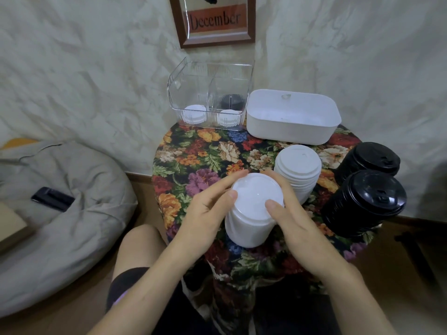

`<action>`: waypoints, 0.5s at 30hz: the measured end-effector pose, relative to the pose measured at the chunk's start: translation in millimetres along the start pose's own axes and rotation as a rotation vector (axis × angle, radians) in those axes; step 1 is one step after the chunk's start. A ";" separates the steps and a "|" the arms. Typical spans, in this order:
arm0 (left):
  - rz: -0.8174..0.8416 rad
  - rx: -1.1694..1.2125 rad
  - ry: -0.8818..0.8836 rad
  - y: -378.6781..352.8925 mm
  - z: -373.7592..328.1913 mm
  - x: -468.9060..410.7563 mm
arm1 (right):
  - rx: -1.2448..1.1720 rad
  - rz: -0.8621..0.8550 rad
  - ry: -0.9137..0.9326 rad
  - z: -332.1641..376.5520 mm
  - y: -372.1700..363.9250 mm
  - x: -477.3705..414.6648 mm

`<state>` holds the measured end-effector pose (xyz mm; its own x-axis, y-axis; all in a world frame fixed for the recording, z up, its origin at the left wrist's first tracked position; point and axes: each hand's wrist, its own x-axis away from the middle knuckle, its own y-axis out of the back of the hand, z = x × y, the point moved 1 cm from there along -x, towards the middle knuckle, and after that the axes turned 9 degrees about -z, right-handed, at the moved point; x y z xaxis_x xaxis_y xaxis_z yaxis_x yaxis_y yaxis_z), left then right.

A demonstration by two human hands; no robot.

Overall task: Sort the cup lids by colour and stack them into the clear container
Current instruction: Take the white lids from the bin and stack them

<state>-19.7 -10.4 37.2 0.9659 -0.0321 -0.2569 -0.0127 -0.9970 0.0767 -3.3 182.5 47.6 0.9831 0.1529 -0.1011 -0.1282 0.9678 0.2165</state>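
On the floral table (205, 153) near a beanbag (60, 226), left hand (205, 218) and right hand (297, 226) clasp white lids (256, 197).

Tall white stack (254, 209) upright, front centre. Just behind-right, second white stack (298, 170). At right, near black stack (365, 201) and far black stack (370, 163), close together. At back, clear container (179, 93): white lids (193, 113) in left compartment; white lid (228, 118), black lids (231, 100) in right.

White tub (290, 131) at far right edge of desk (154, 180); floral cloth (200, 153) covers it. Framed "December" print (215, 20) on wall. Grey beanbag (72, 226) on floor, left, black phone (52, 199) on it.
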 end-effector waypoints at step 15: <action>0.117 0.016 0.205 2.1 -9.3 1.9 | -0.056 -0.066 -0.025 -5.5 -9.1 -1.1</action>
<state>-15.6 -11.9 45.8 0.9899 -0.1338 -0.0461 -0.1299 -0.9884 0.0789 -4.0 174.6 40.5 0.9925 0.0844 -0.0888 -0.0698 0.9853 0.1559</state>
